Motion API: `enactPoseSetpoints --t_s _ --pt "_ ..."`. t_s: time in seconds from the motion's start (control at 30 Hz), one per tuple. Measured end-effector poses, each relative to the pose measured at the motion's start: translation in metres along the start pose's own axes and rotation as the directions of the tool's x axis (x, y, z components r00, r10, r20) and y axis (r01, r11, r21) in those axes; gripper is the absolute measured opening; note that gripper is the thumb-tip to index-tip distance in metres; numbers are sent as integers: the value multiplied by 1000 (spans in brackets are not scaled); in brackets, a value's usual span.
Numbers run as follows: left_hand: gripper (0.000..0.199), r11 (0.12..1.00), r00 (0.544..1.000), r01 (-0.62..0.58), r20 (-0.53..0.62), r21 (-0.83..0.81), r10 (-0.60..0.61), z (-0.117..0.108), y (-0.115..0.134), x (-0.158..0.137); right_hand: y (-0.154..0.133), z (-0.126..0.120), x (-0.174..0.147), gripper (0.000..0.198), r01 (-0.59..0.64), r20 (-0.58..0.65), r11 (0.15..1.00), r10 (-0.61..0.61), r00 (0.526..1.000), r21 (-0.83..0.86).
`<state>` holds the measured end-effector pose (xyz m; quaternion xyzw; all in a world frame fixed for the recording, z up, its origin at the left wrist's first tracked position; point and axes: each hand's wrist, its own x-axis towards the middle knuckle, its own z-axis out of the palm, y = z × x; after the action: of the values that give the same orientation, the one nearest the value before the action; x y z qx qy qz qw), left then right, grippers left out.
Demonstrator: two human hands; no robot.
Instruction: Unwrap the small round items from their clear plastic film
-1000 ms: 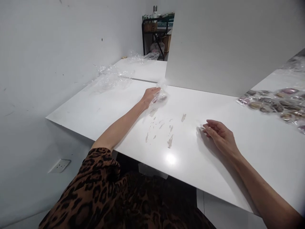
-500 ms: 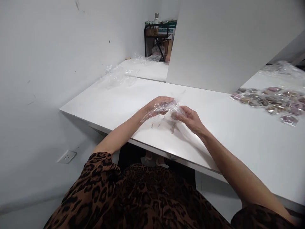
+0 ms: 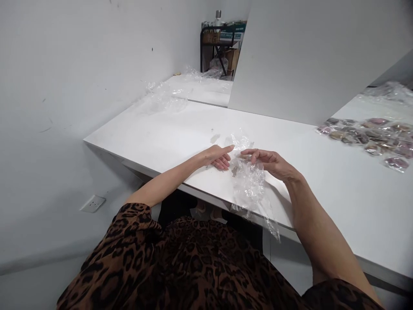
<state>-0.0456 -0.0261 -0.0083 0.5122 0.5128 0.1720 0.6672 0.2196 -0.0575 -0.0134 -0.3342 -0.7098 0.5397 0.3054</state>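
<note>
A crumpled sheet of clear plastic film (image 3: 253,183) hangs from my right hand (image 3: 274,164), its lower end trailing over the table's front edge. The fingers of that hand are bent round the upper part of the film. My left hand (image 3: 220,157) is just to the left, palm partly turned up, thumb stretched out and fingers apart. I see nothing in it. Small grey-brown patches (image 3: 214,138) show on the white table (image 3: 155,146) around the hands; whether they are scraps or marks I cannot tell.
To the right lie several flat, dark and pinkish pieces in clear wrapping (image 3: 371,135). More loose film (image 3: 164,97) is heaped at the back left by the wall. A large upright white panel (image 3: 290,60) stands behind the table, with a black rack (image 3: 216,43) beyond it.
Both hands held film bunched together around something purplish. Now my left hand has come off the film, and the film hangs lower from my right hand, which has moved right.
</note>
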Motion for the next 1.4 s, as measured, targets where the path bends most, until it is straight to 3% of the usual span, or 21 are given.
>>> enactPoseSetpoints --t_s 0.1,0.2,0.27,0.33,0.4,0.47,0.57,0.67,0.77,0.9,1.0,1.07,1.13,1.2,1.3,1.4 --pt "33 1000 998 -26 -65 12 27 17 5 6 -11 -5 -7 25 -51 218 997 63 974 -60" --pt "15 997 992 -68 -108 24 70 28 9 5 -18 -10 -13 32 -55 250 997 67 966 -52" --pt "16 990 980 -142 -144 3 141 31 8 4 -18 -13 -13 37 -66 157 998 63 985 14" --pt "18 966 948 -257 -204 -35 245 33 5 5 -14 -15 -11 43 -96 -43 991 100 994 92" --pt "18 929 903 -364 -271 -73 332 34 2 5 -9 -14 -6 49 -133 -286 981 169 943 141" --pt "17 899 877 -425 -296 -107 380 36 0 6 -5 -9 0 55 -175 -432 972 226 873 154" --pt "15 857 848 -498 -284 -136 448 42 -1 7 -2 3 7 64 -270 -413 957 291 863 108" --pt "14 813 806 -569 -282 -124 521 47 -2 10 -4 12 9 53 -325 -360 942 332 872 82" --pt "13 803 797 -580 -305 -140 522 48 -5 12 -8 10 6 33 -280 -395 946 323 860 163" --pt "14 881 858 -437 -380 -183 347 40 -6 8 -13 -1 4 17 -194 -533 956 284 797 219" --pt "10 929 894 -318 -385 -188 229 33 -6 3 -17 -5 4 10 -57 -632 961 222 743 270" --pt "10 931 852 -341 -461 -126 250 30 -6 -1 -20 -6 4 10 30 -658 958 173 733 285" --pt "20 912 762 -409 -546 12 349 31 -4 -4 -23 -5 3 12 74 -663 960 130 737 270" --pt "22 885 723 -445 -527 141 447 36 -1 -7 -26 -4 4 17 81 -658 966 104 745 245" --pt "26 887 799 -435 -388 156 459 48 3 -8 -34 -6 8 19 99 -659 975 58 750 199" --pt "46 917 859 -398 -338 29 384 55 4 1 -51 -14 14 16 135 -650 983 -24 759 121"
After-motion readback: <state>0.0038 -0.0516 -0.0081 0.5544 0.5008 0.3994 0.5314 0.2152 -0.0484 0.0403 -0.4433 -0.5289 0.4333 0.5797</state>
